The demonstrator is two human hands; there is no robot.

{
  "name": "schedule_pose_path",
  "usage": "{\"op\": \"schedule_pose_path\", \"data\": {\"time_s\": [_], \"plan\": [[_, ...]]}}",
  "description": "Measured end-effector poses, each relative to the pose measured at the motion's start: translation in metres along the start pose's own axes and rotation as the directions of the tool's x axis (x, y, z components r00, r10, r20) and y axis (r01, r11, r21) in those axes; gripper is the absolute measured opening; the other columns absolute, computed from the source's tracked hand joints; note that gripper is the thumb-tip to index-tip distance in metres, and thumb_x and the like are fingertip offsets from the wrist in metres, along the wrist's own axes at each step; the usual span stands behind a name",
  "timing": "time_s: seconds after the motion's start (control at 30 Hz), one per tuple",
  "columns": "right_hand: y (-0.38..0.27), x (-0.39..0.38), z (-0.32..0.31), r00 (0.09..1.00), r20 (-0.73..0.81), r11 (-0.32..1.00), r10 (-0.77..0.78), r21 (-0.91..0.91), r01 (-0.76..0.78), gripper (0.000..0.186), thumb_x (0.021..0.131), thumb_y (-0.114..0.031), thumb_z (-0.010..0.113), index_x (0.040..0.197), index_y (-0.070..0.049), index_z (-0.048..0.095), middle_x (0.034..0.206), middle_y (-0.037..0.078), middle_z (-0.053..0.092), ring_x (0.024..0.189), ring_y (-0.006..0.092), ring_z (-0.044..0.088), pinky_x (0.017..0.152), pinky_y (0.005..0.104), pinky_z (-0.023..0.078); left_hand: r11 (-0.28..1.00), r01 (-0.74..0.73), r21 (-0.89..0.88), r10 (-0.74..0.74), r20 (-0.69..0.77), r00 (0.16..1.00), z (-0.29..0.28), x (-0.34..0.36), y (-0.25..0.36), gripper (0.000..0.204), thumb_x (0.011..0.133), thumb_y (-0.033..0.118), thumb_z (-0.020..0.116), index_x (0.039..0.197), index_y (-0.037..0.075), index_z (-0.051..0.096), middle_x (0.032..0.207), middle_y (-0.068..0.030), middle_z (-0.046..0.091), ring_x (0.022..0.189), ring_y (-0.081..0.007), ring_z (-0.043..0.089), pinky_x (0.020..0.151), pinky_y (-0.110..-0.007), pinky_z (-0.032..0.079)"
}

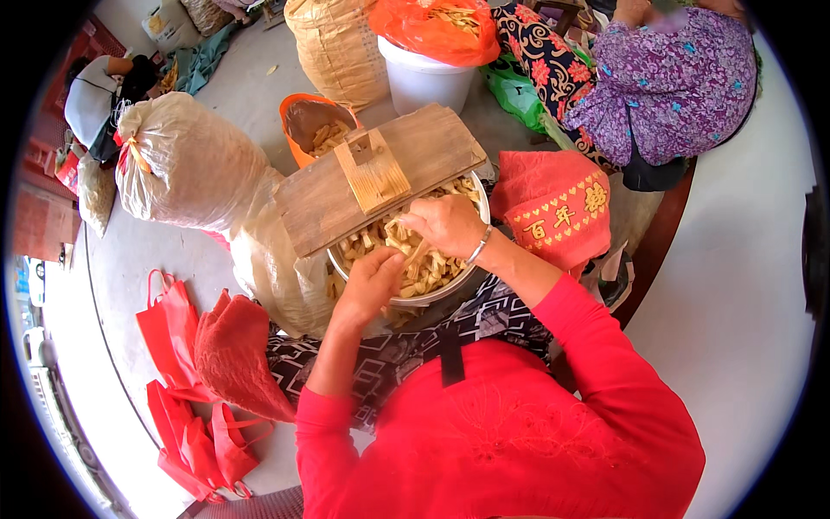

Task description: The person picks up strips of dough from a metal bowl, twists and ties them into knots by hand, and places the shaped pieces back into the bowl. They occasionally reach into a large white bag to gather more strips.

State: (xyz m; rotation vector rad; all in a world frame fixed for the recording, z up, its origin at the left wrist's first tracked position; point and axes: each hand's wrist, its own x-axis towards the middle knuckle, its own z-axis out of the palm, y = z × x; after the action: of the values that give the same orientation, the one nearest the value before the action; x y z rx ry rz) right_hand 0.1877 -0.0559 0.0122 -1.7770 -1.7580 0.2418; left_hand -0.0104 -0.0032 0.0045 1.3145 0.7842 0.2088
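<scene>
In the head view, I see the basin (424,299) heaped with pale yellow pieces (441,268), a wooden board (320,199) across its far side. Above the basin, the right hand (450,223) curls its grip; the left hand (372,281) bends its fingers nearby. Whether either pinches a piece, I cannot tell. Left of the basin sits a tied sack (186,160).

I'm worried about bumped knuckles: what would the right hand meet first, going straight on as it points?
The right hand would probably meet the near edge of the wooden board, by the lighter block on it. Depth is unclear, so it might pass just above that edge.
</scene>
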Motion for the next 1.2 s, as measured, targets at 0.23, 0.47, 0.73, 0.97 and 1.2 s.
{"op": "schedule_pose_path", "data": {"time_s": [0.23, 0.47, 0.73, 0.97, 1.2], "plan": [[-0.104, -0.044, -0.078, 0.716, 0.646, 0.402, -0.264, 0.749, -0.527, 0.021, 0.091, -0.009, 0.062, 0.11, -0.002, 0.068, 0.087, 0.003, 0.069, 0.078, 0.0084, 0.063, 0.071, 0.0238, 0.051, 0.965, -0.26, -0.042, 0.263, 0.123, 0.957, -0.003, -0.03, 0.039, 0.03, 0.098, 0.024, 0.051, 0.09, -0.001, 0.066, 0.067, 0.0031, 0.054, 0.064, -0.0053, 0.047, 0.056, -0.021, 0.038], [-0.066, -0.022, -0.033, 0.978, -0.139, 0.79, 0.154, 0.612, -0.037, 0.021, 0.093, -0.012, 0.058, 0.11, -0.003, 0.067, 0.09, 0.008, 0.071, 0.078, 0.0115, 0.065, 0.068, 0.0246, 0.052, 0.867, -0.446, -0.224, 0.427, -0.131, 0.895, 0.062, -0.031, 0.042, 0.03, 0.097, 0.018, 0.053, 0.121, 0.0, 0.051, 0.076, 0.0044, 0.05, 0.06, -0.0023, 0.039, 0.05, -0.018, 0.03], [-0.032, -0.03, 0.008, 0.968, -0.242, 0.987, 0.065, 0.158, -0.026, 0.011, 0.085, -0.018, 0.063, 0.085, -0.009, 0.069, 0.073, 0.008, 0.064, 0.065, 0.0284, 0.063, 0.055, 0.0362, 0.049, 0.94, -0.299, -0.163, 0.283, -0.11, 0.953, 0.039, 0.007, -0.028, 0.014, 0.094, 0.012, 0.058, 0.105, 0.004, 0.057, 0.072, 0.0024, 0.051, 0.06, -0.0042, 0.044, 0.049, -0.022, 0.035], [0.002, -0.068, 0.039, 0.944, 0.151, 0.848, 0.294, 0.414, -0.331, 0.023, 0.096, -0.019, 0.054, 0.094, -0.001, 0.068, 0.067, 0.007, 0.059, 0.061, 0.0123, 0.053, 0.058, 0.0281, 0.044, 0.34, -0.323, 0.883, 0.74, -0.039, 0.671, 0.041, -0.006, -0.022, 0.011, 0.08, 0.007, 0.065, 0.089, 0.006, 0.059, 0.07, -0.0124, 0.057, 0.067, -0.0326, 0.058, 0.058, -0.04, 0.046], [-0.002, -0.068, 0.042, 0.966, 0.023, 0.839, 0.258, 0.491, -0.236, 0.025, 0.095, -0.022, 0.051, 0.094, -0.003, 0.067, 0.088, 0.014, 0.065, 0.076, 0.0306, 0.064, 0.067, 0.0363, 0.05, 0.664, -0.32, 0.676, 0.646, -0.303, 0.701, 0.063, 0.003, -0.053, 0.008, 0.089, 0.01, 0.061, 0.092, 0.003, 0.061, 0.069, -0.0068, 0.059, 0.053, -0.0199, 0.052, 0.05, -0.032, 0.041]]}}
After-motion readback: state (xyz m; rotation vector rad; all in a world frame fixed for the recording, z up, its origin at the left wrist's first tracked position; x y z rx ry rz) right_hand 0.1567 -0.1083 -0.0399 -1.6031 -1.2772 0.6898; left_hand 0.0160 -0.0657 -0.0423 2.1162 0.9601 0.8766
